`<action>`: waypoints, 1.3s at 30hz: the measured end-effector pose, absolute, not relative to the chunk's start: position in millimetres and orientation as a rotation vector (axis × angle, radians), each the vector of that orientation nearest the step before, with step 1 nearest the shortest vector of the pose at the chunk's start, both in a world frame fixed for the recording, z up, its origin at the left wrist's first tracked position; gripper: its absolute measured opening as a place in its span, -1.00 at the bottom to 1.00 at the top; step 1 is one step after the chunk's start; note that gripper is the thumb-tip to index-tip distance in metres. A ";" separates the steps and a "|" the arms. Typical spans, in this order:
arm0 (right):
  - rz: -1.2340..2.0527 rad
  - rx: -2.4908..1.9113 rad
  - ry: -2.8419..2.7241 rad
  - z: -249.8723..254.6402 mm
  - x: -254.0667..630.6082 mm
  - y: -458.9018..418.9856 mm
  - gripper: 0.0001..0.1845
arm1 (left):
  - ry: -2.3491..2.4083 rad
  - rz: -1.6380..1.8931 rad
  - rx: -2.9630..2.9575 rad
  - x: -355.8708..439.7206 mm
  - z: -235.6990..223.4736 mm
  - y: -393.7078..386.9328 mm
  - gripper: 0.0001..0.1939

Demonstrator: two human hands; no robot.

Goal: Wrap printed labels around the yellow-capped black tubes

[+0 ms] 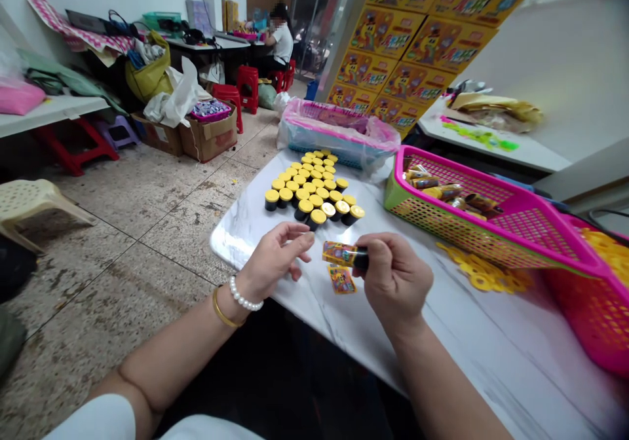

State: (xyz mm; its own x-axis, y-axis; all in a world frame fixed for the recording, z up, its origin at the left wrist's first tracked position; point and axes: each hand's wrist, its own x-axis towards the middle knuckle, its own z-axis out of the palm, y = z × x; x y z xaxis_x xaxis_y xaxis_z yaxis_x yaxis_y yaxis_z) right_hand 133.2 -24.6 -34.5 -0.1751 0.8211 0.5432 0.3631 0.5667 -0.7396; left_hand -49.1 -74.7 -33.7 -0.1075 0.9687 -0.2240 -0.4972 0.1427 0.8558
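Observation:
My right hand (393, 279) is closed round a small black tube (360, 258) with a colourful label (338, 253) sticking out to the left. My left hand (278, 260) hovers just left of it, fingers curled in a loose pinch, with nothing visible in them. A second colourful label (342, 279) lies on the white marble table (344, 322) below the tube. Beyond the hands stands a cluster of several black tubes with yellow caps (314, 188).
A green and pink basket (472, 220) with labelled tubes sits to the right, yellow rings (484, 276) under its edge. Another pink basket (597, 296) is at far right, a lined blue basket (339, 132) behind. A seated person (280, 37) works far back. Stools and boxes crowd the floor on the left.

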 end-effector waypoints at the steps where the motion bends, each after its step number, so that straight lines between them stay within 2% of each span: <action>1: 0.509 -0.957 -1.813 -35.3 133.1 -25.5 -0.70 | 0.997 1.332 0.665 -48.4 -32.7 -74.5 -0.39; 3: 0.422 -0.885 -1.929 -35.6 131.1 -26.9 -0.71 | 0.903 1.219 0.752 -44.7 -32.9 -73.1 -0.35; 6: 0.364 -0.832 -2.019 -33.4 127.3 -25.5 -0.68 | 0.818 1.183 0.780 -38.9 -36.3 -68.8 -0.45; 9: 0.571 -0.867 -2.030 -31.8 128.1 -19.9 -0.63 | 0.875 1.284 0.672 -41.4 -37.8 -63.6 -0.54; 12: 0.861 -0.884 -1.999 -33.8 132.2 -15.2 -0.67 | 0.918 1.315 0.609 -51.1 -35.9 -61.2 -0.55; 15: 0.983 -0.876 -1.988 -35.5 133.6 -14.9 -0.70 | 0.944 1.270 0.643 -58.5 -35.7 -62.7 -0.56; 17: 0.921 -0.822 -2.031 -33.7 132.3 -16.5 -0.75 | 0.947 1.248 0.662 -59.3 -37.9 -63.9 -0.55; 19: 0.697 -0.691 -2.115 -30.2 130.1 -17.9 -0.78 | 0.930 1.244 0.660 -57.4 -40.6 -63.9 -0.51; 22: 0.421 -0.508 -2.175 -27.2 127.8 -18.4 -0.71 | 0.869 1.214 0.655 -53.4 -42.4 -62.2 -0.48; 28: 0.680 -0.614 -2.051 -33.5 130.1 -15.5 -0.68 | 0.869 1.243 0.671 -59.4 -38.0 -63.0 -0.48; 35: 0.310 -0.560 -2.140 -26.1 129.2 -16.1 -0.73 | 0.867 1.332 0.826 -65.2 -38.8 -62.4 -0.66; 39: 0.430 -0.673 -2.056 -30.8 127.4 -16.5 -0.76 | 0.892 1.339 0.890 -57.4 -31.1 -57.8 -0.67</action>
State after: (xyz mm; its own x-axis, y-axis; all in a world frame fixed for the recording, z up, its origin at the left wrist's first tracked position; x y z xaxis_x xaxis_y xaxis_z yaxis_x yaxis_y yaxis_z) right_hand 127.4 -16.5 -30.8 -0.4445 0.6101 0.6559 0.2958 0.7911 -0.5354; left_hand -57.4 -57.8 -31.1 0.0318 0.9993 -0.0219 -0.4052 0.0329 0.9136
